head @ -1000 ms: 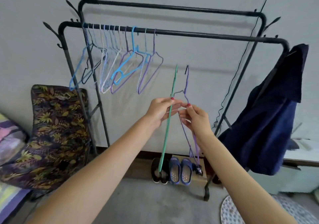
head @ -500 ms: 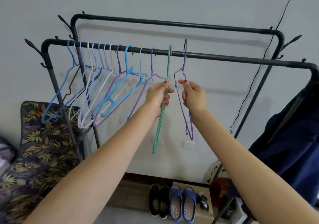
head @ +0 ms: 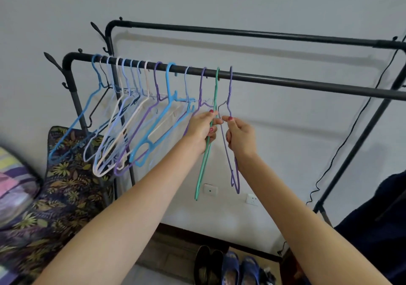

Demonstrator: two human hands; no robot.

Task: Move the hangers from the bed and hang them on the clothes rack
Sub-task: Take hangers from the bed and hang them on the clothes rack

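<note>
A black clothes rack (head: 285, 82) stands against the wall with two rails. Several blue, white and purple hangers (head: 140, 117) hang along the left part of its front rail. My left hand (head: 203, 128) grips a green hanger (head: 205, 159) whose hook sits over the front rail. My right hand (head: 239, 137) pinches a purple hanger (head: 234, 172) just to the right, and its hook is over the same rail. Both hangers hang edge-on, side by side.
A leaf-patterned cushion (head: 55, 201) leans at the rack's left, beside striped bedding (head: 13, 181). A dark blue garment (head: 377, 229) hangs at the right. Shoes and blue slippers (head: 230, 269) lie on the floor under the rack. A black cable (head: 342, 150) runs down the wall.
Both hands rose from below the rail up to it, carrying the green and purple hangers. The two hooks now sit over the front rail.
</note>
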